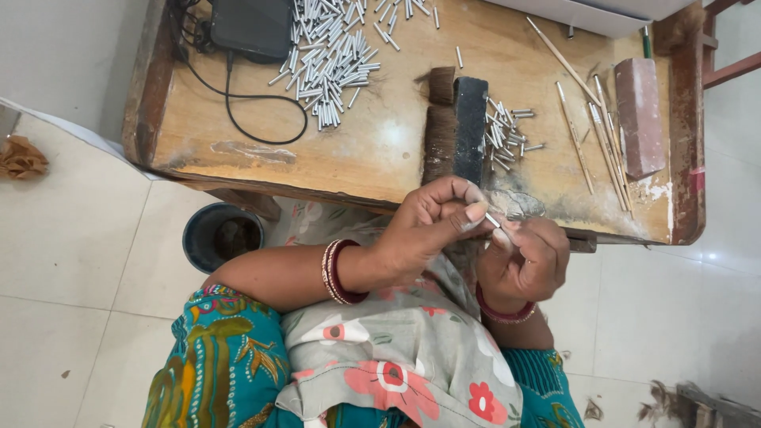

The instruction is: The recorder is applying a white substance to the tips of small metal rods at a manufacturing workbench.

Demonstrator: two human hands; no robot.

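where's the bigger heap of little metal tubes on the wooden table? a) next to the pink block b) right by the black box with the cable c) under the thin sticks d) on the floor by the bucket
b: the larger heap of small metal tubes lies beside the black box with the cable; only a smaller cluster sits by the black brush.

There is only one view, from a camera worn on the head of the person. It looks almost straight down, over the lap and past the two hands, the left hand and the right hand. The far edge of the wooden bench lies at the top of the picture, the tiled floor at both sides. The hands are near, in the centre. The top of the bench is cut off.
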